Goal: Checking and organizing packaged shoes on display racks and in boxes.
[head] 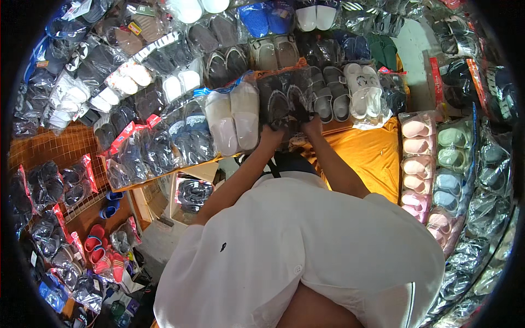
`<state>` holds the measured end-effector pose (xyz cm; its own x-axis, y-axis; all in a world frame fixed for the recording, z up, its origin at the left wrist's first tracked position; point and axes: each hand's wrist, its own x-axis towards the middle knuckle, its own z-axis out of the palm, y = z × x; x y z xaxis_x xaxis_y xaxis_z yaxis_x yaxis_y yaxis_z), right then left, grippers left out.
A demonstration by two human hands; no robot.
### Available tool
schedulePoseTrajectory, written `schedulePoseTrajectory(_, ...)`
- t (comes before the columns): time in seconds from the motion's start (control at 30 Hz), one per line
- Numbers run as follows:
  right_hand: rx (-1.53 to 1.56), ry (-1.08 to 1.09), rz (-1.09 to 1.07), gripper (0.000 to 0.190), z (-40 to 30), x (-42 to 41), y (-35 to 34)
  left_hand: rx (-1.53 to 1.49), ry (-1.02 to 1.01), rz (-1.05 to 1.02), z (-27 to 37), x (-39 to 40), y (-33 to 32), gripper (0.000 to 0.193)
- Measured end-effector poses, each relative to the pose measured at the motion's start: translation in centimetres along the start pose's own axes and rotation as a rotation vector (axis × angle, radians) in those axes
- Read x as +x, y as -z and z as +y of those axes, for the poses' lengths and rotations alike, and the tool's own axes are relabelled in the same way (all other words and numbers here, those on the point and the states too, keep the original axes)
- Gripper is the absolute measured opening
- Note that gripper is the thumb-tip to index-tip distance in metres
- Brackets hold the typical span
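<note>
Both of my arms reach forward to a pair of dark shoes [283, 102] in a clear plastic bag with an orange top strip. My left hand [274, 133] is at the lower left end of this bag, and my right hand [309, 123] is at its lower right. The fingers of each hand are in shadow against the dark shoes, so their grip is hard to make out. White slide sandals [232, 119] in a bag lie just left of the pair. Grey strapped sandals [331, 96] lie just to the right.
Rows of bagged footwear spread ahead and to both sides. An orange cloth [361, 156] covers the stand at right, beside bagged pink slippers [417, 135]. An open cardboard box [180, 213] with bagged dark footwear stands low at left, near a wire grid [49, 143]. Red clogs [95, 242] lie lower left.
</note>
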<state>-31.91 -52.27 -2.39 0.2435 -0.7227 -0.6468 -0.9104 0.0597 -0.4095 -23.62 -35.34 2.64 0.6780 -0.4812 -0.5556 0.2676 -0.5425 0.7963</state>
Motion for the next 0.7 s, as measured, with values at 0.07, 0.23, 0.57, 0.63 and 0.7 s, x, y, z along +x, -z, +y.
schedulePoseTrajectory(0.07, 0.015, 0.179, 0.101, 0.068, 2.2, 1.8, -0.4, -0.384, 0.128, 0.093, -1.8, 2.3, -3.4, 0.055)
schedulePoseTrajectory(0.23, 0.07, 0.252, 0.048, 0.064, 2.2, 2.4, -0.3, -0.146, -0.01, 0.228, -11.4, 8.1, -6.5, 0.062)
schedulePoseTrajectory(0.57, 1.086, -0.135, -1.022, 0.062, 4.2, 3.3, 2.4, -0.443, 0.116, -0.037, -2.1, 0.4, -3.0, 0.076)
schedulePoseTrajectory(0.63, 1.143, -0.24, -1.099, 0.064, 5.0, 3.8, 1.5, -0.444, 0.047, -0.043, -1.2, -0.6, -2.8, 0.078)
schedulePoseTrajectory(0.7, 1.195, -0.352, -1.179, 0.067, 5.1, 3.5, 0.8, -0.444, -0.019, -0.045, -1.3, -0.9, -2.4, 0.081)
